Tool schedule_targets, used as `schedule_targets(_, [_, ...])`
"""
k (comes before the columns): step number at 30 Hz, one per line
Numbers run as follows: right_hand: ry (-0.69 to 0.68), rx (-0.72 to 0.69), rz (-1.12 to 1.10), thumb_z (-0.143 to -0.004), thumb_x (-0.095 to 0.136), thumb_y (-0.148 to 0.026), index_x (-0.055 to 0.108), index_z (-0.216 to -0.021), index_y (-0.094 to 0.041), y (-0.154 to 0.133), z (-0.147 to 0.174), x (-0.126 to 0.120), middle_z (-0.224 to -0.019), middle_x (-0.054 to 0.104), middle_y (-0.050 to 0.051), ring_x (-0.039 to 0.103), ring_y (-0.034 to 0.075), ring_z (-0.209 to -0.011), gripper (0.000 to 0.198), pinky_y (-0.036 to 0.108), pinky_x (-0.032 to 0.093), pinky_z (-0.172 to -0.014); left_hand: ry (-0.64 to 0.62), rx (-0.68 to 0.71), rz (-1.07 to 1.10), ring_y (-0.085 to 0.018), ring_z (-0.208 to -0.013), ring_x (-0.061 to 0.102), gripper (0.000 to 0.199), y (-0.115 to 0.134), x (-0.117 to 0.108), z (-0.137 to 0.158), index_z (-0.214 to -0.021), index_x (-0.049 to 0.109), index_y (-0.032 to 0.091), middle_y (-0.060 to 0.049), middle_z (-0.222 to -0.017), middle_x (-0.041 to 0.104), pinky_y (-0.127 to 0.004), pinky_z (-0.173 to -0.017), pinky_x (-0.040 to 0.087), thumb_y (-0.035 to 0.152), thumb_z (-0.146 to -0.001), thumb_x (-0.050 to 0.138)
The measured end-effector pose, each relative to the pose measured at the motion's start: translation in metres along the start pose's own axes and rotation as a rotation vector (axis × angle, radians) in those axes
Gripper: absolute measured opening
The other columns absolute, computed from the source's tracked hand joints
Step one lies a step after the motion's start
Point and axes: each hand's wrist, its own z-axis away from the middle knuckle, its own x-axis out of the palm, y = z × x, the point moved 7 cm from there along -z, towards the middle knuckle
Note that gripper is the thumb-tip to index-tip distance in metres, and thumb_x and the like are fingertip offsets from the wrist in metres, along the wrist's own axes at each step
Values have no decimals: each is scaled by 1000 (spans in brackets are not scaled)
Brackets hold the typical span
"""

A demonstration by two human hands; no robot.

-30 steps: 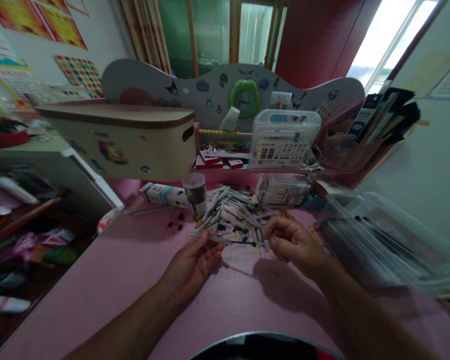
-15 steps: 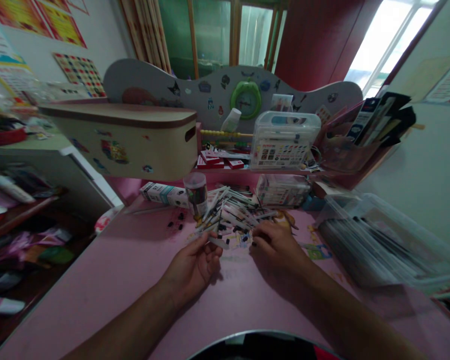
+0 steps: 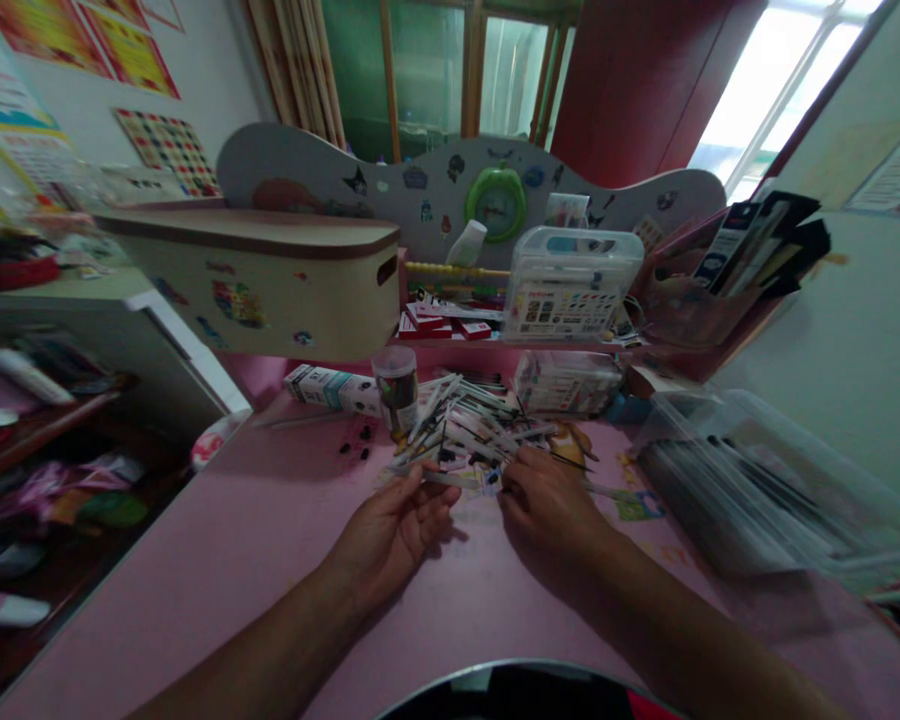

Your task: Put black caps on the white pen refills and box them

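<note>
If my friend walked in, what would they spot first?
Probably the green clock against the gray backboard, up in the middle. Then the jumbled pile of pen parts on the pink desk; in front, the left hand pinches a pale tube. The big stickered cream bin stands out too, left of the clock.

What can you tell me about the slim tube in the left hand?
The tube is slim, straight and whitish, and looks like translucent plastic. The left hand pinches it near one end with the thumb and fingers, which cover part of it. It lies nearly level, its free end pointing toward the right hand, just in front of the pile of pens. Fine detail at its ends is too small to tell.
</note>
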Motion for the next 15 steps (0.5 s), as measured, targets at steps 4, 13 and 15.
schedule_targets(4, [-37,42,-510,-78,55,-14,56,-82,-20,1,1,0,-74,59,0,54,14,-68,6,25,40,-63,-20,25,-22,-19,-70,78,15,0,1,0,-94,61,12,-10,-78,75,-22,-55,63,7,-97,47])
schedule_targets(13, [-25,132,-860,-79,58,-19,58,-87,-20,5,3,16,-69,57,-3,53,11,-60,8,21,41,-55,-103,58,-50,-20,-76,78,13,-2,3,-2,-96,63,11,-12,-87,77,-21,-59,63,7,-96,51])
schedule_targets(15, [-26,135,-818,-79,58,-19,58,-87,-20,3,4,15,-70,58,-3,54,11,-59,8,22,41,-55,-116,63,-69,-20,-77,78,13,-3,2,-3,-97,64,11,-12,-89,77,-21,-60,63,8,-96,51])
